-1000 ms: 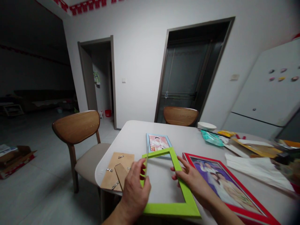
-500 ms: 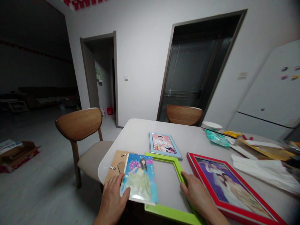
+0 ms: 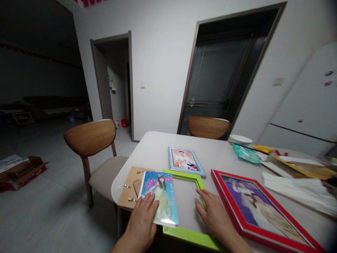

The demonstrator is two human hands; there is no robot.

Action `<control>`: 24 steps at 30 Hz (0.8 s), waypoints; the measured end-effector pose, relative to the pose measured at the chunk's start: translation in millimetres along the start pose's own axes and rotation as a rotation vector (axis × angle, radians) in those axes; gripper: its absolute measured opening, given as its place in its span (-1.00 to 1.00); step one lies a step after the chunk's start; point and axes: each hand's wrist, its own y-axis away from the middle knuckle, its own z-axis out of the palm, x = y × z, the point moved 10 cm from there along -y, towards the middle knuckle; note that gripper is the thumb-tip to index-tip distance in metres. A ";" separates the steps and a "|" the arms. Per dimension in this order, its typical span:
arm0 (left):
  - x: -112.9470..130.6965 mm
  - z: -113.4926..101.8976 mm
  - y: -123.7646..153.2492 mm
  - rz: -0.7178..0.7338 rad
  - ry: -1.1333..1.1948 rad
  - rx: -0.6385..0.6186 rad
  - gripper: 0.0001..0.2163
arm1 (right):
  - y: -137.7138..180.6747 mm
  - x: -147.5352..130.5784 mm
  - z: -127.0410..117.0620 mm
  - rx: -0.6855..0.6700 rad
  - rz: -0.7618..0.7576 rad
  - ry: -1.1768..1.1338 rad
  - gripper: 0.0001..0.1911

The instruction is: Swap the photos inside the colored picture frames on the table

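My left hand (image 3: 143,219) lies with its fingers stretched over the lower left part of a glossy photo (image 3: 164,196) of a person in a pale green dress. Under the photo's left side is a brown backing board (image 3: 129,193) with metal clips and a wire stand. A bright green picture frame (image 3: 188,237) lies flat, its inside showing the white table; the photo overlaps its left side. My right hand (image 3: 214,214) is over the frame's right side, fingers apart. Whether its fingertips touch the frame is unclear.
Beyond the green frame lies a light blue framed photo (image 3: 185,161). To the right is a large red framed photo (image 3: 263,211). Further right are a teal plastic bag (image 3: 246,154), a white bowl (image 3: 240,139) and white wrapping (image 3: 297,188). A wooden chair (image 3: 91,137) stands left of the table.
My left hand has moved right, from the photo's left edge onto its surface. My right hand has loosened from the frame's right side and its fingers have shifted left.
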 end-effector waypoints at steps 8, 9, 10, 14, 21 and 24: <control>4.4 -18.3 -5.2 0.094 -0.068 0.126 -0.61 | 0.5 -8.7 0.7 -0.009 -0.022 -0.094 -0.58; 4.6 -25.1 -5.9 0.107 -0.076 0.183 -0.63 | 0.5 -9.7 -0.7 0.004 -0.021 -0.110 -0.59; 4.4 -33.3 -6.7 0.119 -0.076 0.244 -0.65 | 0.5 -10.9 -3.0 0.024 -0.021 -0.129 -0.59; -10.8 -82.5 -9.3 0.084 0.025 0.507 -0.72 | 0.6 -22.4 -24.3 0.138 -0.058 -0.286 -0.63; -77.8 -120.5 -7.6 -0.458 0.768 0.751 -0.82 | 3.1 -59.5 -25.0 -0.102 0.042 -0.877 -0.68; -61.4 -81.9 -19.9 -0.460 1.307 0.697 -0.79 | 9.7 -75.5 5.6 -0.308 0.240 -1.248 -0.64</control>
